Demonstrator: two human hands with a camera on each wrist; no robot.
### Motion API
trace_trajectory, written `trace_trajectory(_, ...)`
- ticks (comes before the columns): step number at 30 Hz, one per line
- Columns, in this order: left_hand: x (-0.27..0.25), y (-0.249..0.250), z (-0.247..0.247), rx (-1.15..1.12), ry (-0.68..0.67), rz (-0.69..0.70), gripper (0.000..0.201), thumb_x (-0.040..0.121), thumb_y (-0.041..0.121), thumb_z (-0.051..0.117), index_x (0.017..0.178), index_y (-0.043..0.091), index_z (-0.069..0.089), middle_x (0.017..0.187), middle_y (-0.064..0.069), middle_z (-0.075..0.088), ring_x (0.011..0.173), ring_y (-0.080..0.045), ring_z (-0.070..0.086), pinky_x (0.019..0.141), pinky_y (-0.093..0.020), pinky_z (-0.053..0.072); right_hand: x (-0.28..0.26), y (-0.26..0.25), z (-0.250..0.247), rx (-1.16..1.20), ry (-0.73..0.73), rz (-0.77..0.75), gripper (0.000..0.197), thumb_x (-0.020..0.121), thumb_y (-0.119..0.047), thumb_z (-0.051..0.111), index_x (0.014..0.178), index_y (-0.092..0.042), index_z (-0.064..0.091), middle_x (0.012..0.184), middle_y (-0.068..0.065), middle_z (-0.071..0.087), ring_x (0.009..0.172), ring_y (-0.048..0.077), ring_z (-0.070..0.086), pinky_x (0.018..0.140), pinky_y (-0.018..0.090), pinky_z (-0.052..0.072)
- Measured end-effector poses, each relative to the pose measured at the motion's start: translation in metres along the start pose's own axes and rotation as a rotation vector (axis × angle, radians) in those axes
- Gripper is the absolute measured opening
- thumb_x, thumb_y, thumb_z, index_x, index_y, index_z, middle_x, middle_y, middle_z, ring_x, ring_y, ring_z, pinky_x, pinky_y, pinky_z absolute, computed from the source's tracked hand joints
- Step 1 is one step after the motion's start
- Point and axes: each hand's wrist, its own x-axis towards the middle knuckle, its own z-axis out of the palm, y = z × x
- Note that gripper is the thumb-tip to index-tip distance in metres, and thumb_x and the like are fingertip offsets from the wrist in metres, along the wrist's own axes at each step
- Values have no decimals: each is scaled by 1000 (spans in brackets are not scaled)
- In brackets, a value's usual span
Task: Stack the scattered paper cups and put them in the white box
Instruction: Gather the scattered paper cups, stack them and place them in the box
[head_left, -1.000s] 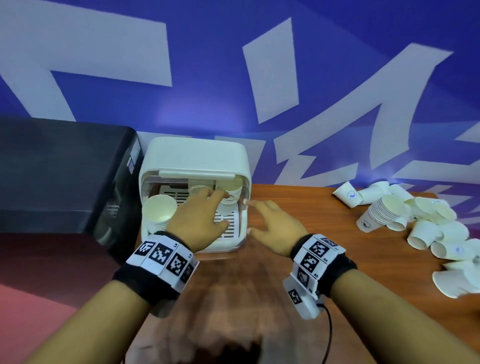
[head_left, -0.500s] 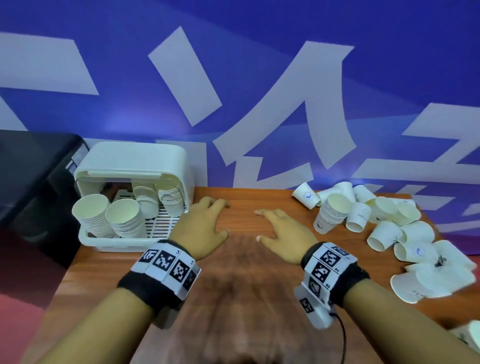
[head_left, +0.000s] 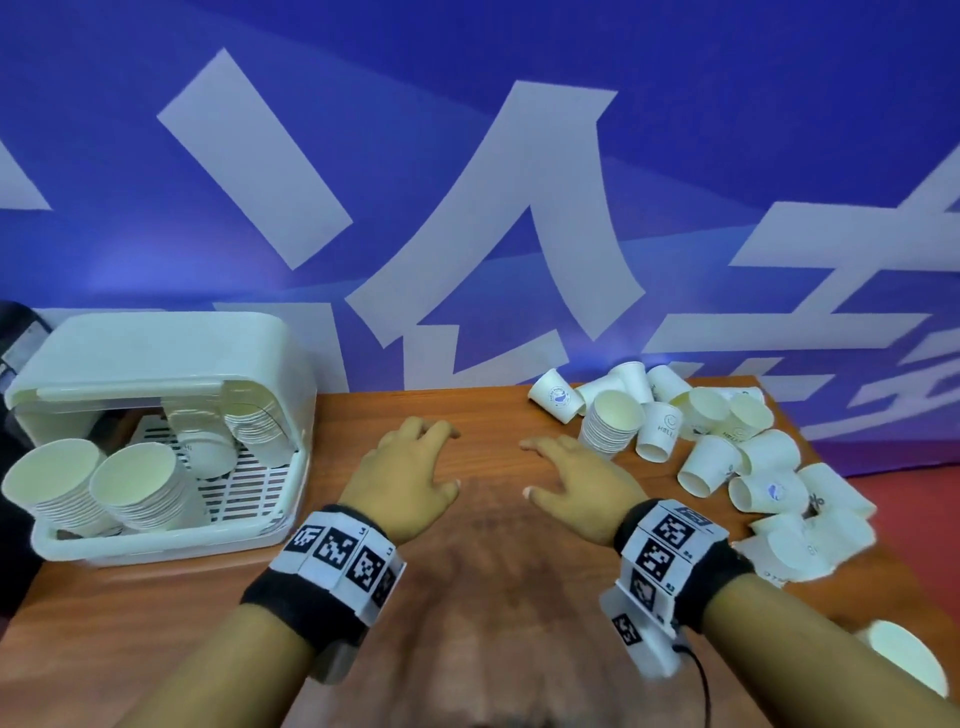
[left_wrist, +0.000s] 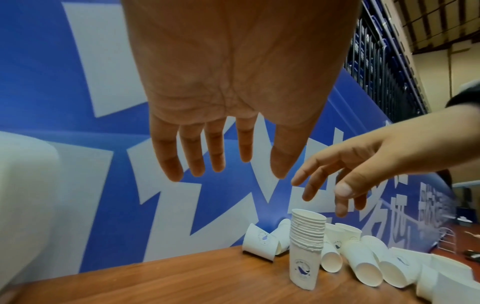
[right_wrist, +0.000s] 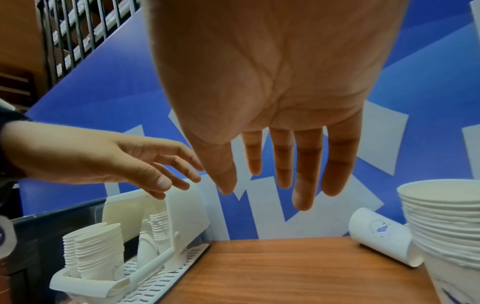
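Since a second ago: both hands have drawn back out of the white box (head_left: 156, 358) and now hover over the bare middle of the worktop (head_left: 483, 597), nearer the loose cups.

Left hand (head_left: 402, 480): palm down, fingers straight and slightly spread, holding nothing; the left wrist view shows clear air between fingertips and worktop.

Right hand (head_left: 582, 486): palm down, fingers extended and loosely parted, holding nothing, just left of the standing stack; not touching it.

White box: far left of the worktop, lid raised, slatted floor visible. Contents: two tall stacks of paper cups (head_left: 96, 488) at the front, leaning outward, and further stacks (head_left: 257, 426) at the back under the lid.

Standing stack (head_left: 610, 426): nested cups, upright, at the near left edge of the scattered group, printed with a blue mark on the lowest cup.

Scattered paper cups (head_left: 737, 457): at the right side of the worktop, mostly lying on their sides, several touching, some upright mouth down. One further cup (head_left: 906, 662) sits apart at the near right edge.

Wrist bands: black, with black-and-white square markers, one on each wrist.

Backdrop: blue wall (head_left: 467, 156) with large white shapes, directly behind the worktop.
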Motion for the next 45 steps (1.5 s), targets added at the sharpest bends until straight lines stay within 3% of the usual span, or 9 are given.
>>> trace_trajectory(10,49,91,45,-23,-42,59,50,87,36,56,134,31,39,134,6,42,124,-19,43,102,-37,39,6,87,-26,44,-4,22,51,89,-41,54,137,-33,38,138,-3,45,123,17,47,100,37,42)
trace_trajectory(17,94,161,82,-13,-41,-15,53,85,34,57,135,29,38,134,0,44,122,-24,44,98,-36,40,11,174,-54,34,4,33,44,89,-38,53,131,-30,45,117,-4,59,108,18,56,90,35,47)
trace_trajectory(21,120,199,115,-18,-107,-38,51,86,31,58,134,27,39,133,-1,44,119,-24,45,94,-38,43,6,223,-63,-2,-12,102,39,91,-37,53,129,-30,48,124,-7,58,116,17,53,86,26,38)
trace_trajectory(23,134,213,131,-27,-166,-44,51,86,31,59,133,26,39,130,-1,44,118,-25,46,96,-41,43,5,247,-66,-2,-21,142,38,91,-37,54,127,-28,50,122,-4,58,114,19,54,89,29,40)
trace_trajectory(25,148,225,144,-33,-210,-49,52,86,31,59,133,25,39,129,-2,42,117,-25,47,97,-42,43,4,272,-66,22,-9,175,38,89,-35,55,125,-25,51,118,0,60,111,22,55,97,39,42)
trace_trajectory(27,162,237,153,-21,-234,-47,52,86,29,59,134,23,39,131,-3,41,118,-25,46,98,-41,42,4,294,-68,33,-9,214,42,88,-33,55,129,-24,48,123,2,58,115,22,53,97,39,43)
trace_trajectory(33,198,268,180,-6,-284,-64,60,86,33,58,139,23,33,136,-8,40,122,-27,43,100,-37,38,14,334,-69,52,-37,275,56,89,-33,55,140,-23,36,143,4,41,127,22,44,104,37,39)
trace_trajectory(39,233,274,200,-15,-256,-116,63,84,29,62,138,23,31,138,-7,37,122,-28,43,101,-37,39,32,355,-62,68,-31,265,55,87,-34,56,137,-25,37,137,6,44,122,25,46,101,41,42)
trace_trajectory(45,265,266,230,-30,-220,-154,65,85,39,60,139,23,29,140,-2,39,121,-26,47,100,-41,43,47,368,-50,145,-24,246,60,87,-29,57,143,-23,34,145,1,38,131,20,38,106,38,37)
